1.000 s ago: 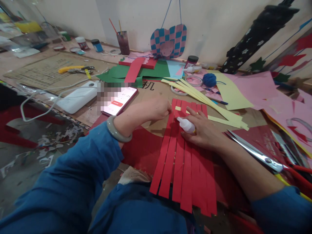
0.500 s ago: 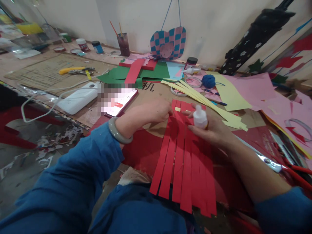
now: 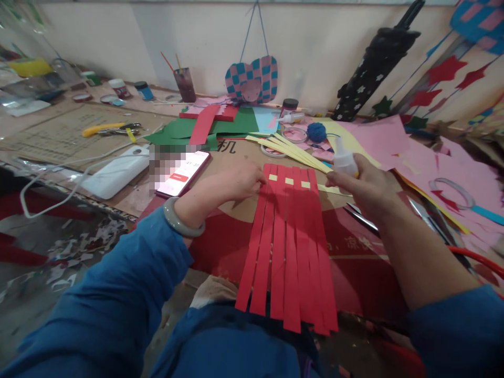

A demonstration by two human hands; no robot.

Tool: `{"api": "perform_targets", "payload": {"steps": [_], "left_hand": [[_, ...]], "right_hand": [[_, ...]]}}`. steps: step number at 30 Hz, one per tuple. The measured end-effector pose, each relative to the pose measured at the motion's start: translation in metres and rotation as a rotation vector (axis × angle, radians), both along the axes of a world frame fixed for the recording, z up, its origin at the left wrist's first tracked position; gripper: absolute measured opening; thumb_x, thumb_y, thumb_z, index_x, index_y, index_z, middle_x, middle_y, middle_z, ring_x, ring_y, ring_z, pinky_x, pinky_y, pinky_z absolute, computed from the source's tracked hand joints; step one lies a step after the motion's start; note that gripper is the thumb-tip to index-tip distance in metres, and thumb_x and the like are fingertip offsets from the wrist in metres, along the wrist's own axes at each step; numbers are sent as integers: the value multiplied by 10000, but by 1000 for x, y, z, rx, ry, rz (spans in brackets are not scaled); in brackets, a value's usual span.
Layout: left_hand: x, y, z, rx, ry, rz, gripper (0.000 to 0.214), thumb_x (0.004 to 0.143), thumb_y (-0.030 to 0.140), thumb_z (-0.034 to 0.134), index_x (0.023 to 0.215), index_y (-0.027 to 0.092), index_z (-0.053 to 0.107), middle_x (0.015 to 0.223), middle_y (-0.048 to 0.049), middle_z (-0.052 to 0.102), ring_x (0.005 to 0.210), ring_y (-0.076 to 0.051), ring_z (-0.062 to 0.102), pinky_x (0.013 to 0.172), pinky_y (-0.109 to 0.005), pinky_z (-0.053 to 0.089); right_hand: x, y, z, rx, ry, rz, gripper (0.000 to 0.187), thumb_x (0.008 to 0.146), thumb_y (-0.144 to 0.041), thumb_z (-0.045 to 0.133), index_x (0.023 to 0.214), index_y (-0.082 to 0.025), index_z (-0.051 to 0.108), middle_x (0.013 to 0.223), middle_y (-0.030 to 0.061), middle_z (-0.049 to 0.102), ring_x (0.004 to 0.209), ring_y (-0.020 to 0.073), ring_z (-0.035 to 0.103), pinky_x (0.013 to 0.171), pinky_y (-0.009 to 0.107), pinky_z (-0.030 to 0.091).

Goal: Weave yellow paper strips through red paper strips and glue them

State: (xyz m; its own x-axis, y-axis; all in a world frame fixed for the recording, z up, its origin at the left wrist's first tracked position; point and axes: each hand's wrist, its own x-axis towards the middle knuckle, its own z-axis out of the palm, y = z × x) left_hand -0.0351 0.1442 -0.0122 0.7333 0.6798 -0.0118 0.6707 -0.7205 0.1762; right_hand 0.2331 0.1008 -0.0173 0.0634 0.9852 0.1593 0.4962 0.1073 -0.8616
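At the far left, a white plastic power bank [image 3: 116,178] is lying beside a phone in a red case [image 3: 177,173], its screen lit and partly blurred; both are resting on the worktable's brown cardboard sheet [image 3: 236,149]. The left hand [image 3: 244,181], with a pale green stone bangle [image 3: 183,218] on its wrist, is staying loosely curled, its fingers touching the top left edge of the strips without gripping anything; the blue sleeve is covering the forearm behind it.

The biggest change is on the right: the right hand [image 3: 366,186] has lifted clear of the red paper and is no longer touching it; its thumb and fingers are closing around a small white plastic squeeze bottle [image 3: 345,161], which is standing upright with its nozzle pointing up, whereas it was lying tilted over the strips a second ago. The view has also swung, so the whole table is sitting further left in the frame.

The long, narrow red paper strips [image 3: 285,247] are lying side by side in front of the person on a red printed carton sheet [image 3: 354,262], joined at the top and loose at the bottom; three small pale yellow paper squares [image 3: 289,181] are showing in a neat row across them, where a yellow strip is woven through; a fan of long pale yellow paper strips [image 3: 291,149] is lying just beyond, and a ball of blue yarn [image 3: 317,132] is sitting further back.
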Motion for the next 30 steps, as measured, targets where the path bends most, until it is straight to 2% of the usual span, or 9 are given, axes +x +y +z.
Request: {"api": "perform_targets", "payload": {"steps": [4, 9, 12, 15, 19, 24, 30], "left_hand": [[-3, 3, 0, 50, -25, 37, 301, 852, 163, 455, 937, 179, 743, 960, -81, 752, 923, -192, 667, 830, -285, 482], [-6, -1, 2, 106, -69, 98, 378, 874, 139, 444, 1136, 168, 715, 1161, -83, 727, 1087, -202, 654, 969, -328, 487], [-6, -8, 10, 100, -85, 134, 392, 886, 144, 447, 1179, 171, 705, 1210, -77, 716, 1134, -204, 644, 1004, -344, 487], [-6, -13, 19, 75, -80, 162, 403, 884, 141, 453, 1201, 166, 702, 1242, -88, 705, 1154, -221, 639, 1007, -365, 492], [-6, -11, 23, 59, -90, 197, 368, 886, 156, 463, 1141, 167, 729, 1194, -78, 726, 1120, -226, 658, 976, -355, 506], [-2, -8, 24, 47, -99, 121, 351, 902, 196, 473, 1136, 203, 733, 1162, -56, 739, 1092, -212, 668, 940, -334, 508], [16, -8, 28, 75, -157, 14, 334, 899, 217, 474, 1097, 199, 743, 1098, -64, 747, 1011, -213, 671, 863, -329, 497]], "right_hand": [[-9, -1, 7, -27, -48, -56, 283, 666, -388, 755, 758, -252, 524, 619, -29, 537, 564, 136, 460, 540, 306, 414], [-7, 3, -3, 22, 64, 6, 371, 585, -492, 782, 742, -240, 559, 635, -31, 545, 579, 133, 497, 527, 292, 433], [-6, 5, -8, -9, 149, 35, 385, 613, -525, 752, 791, -236, 570, 669, -29, 560, 577, 125, 523, 544, 292, 473], [-6, 6, -7, 7, 178, -1, 343, 688, -529, 701, 773, -235, 546, 674, -25, 556, 552, 106, 492, 536, 275, 459], [-9, 9, -3, 35, 288, -52, 330, 655, -467, 713, 790, -236, 520, 719, -22, 542, 630, 121, 505, 570, 279, 469], [-10, 6, 5, 27, 301, -48, 346, 628, -423, 735, 825, -229, 526, 783, -15, 551, 676, 131, 521, 684, 334, 509], [-8, -2, 19, 21, 209, 14, 344, 683, -463, 730, 905, -262, 560, 879, 8, 604, 740, 170, 597, 711, 359, 524]]}}
